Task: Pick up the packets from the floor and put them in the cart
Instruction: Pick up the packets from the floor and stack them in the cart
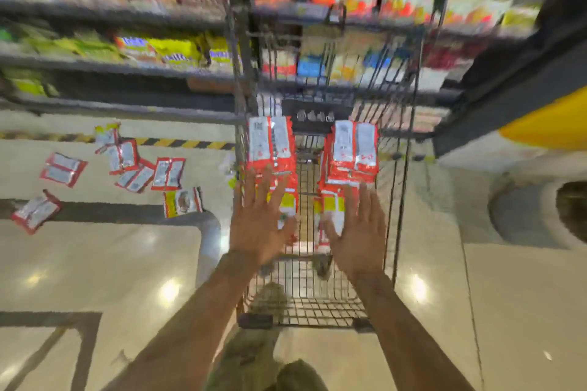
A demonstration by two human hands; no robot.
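Observation:
A wire shopping cart (400,206) stands in front of me against the shelves. Inside it lie two stacks of red-and-white packets, a left stack (270,146) and a right stack (354,149). My left hand (257,225) hovers over the near end of the left stack, fingers spread, holding nothing. My right hand (357,228) is spread the same way over the right stack. Several more red-and-white packets (166,173) lie scattered on the floor to the left of the cart, one at the far left (36,211). The picture is blurred by motion.
Store shelves (127,70) packed with goods run along the back, behind the cart. A yellow-black hazard stripe (187,143) marks the floor below them. A dark pillar with a yellow part (546,124) stands at the right. The tiled floor (111,263) is glossy.

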